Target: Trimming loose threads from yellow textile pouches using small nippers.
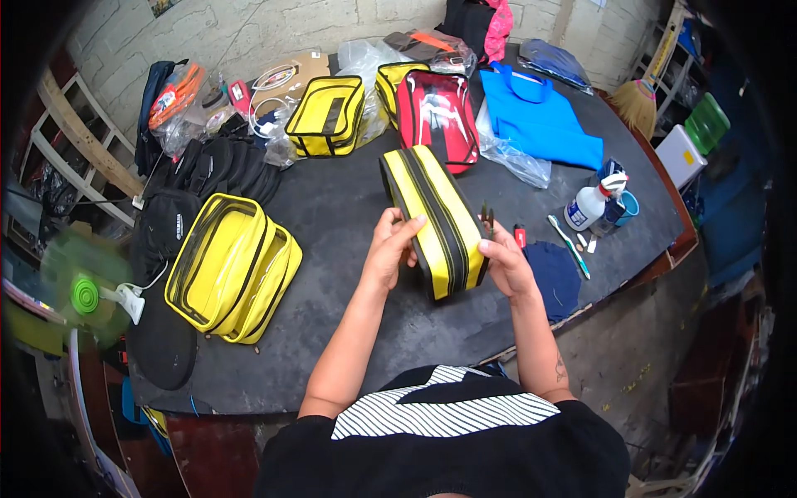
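Between my two hands a yellow zippered bag (419,191) with black trim stands tilted above the black tabletop, its zipper band facing up. My left hand (390,249) grips its left side, thumb on the yellow strip near the zipper. On the opposite side my right hand (508,264) is closed on the bag's edge. A small dark pointed tool (487,216), perhaps thread snips, sticks up by the right fingers; its lower part is hidden. Two yellow clear-fronted bags (224,257) lie overlapping to the left. Beyond the held bag lies a red clear-topped bag (436,116).
More yellow bags (325,116) stand at the back. A blue tote (540,112) lies back right, near a spray bottle (585,207), toothbrush (569,246) and dark cloth (550,278). Black backpacks (220,170) and a green fan (85,295) are left.
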Demonstrator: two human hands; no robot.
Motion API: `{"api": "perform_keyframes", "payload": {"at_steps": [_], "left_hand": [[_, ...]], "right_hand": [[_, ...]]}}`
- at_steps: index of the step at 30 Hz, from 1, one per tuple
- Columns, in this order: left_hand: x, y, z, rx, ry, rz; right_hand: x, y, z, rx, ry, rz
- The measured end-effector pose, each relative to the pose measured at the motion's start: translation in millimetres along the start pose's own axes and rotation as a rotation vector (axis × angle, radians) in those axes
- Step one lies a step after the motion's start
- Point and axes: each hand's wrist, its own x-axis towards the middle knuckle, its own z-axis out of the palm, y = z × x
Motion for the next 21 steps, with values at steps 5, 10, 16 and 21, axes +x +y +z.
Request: {"api": "perform_keyframes", "payload": {"at_steps": [5, 10, 16, 21], "left_hand": [[-2, -7, 9, -0.009, -0.072, 0.081], [-3, -4, 9, -0.039, -0.087, 0.123], [12, -4, 3, 0.245, 0.182, 0.325], [41, -3, -32, 0.078, 0.298, 0.488]], "right_hand": [[1, 6, -17, -0.005, 0.07, -0.033], [7, 2, -25, 0.151, 0.08, 0.009], [8, 7, -10, -0.067, 0.12, 0.013], [-3, 1, 9, -0.083, 0.179, 0.088]]}}
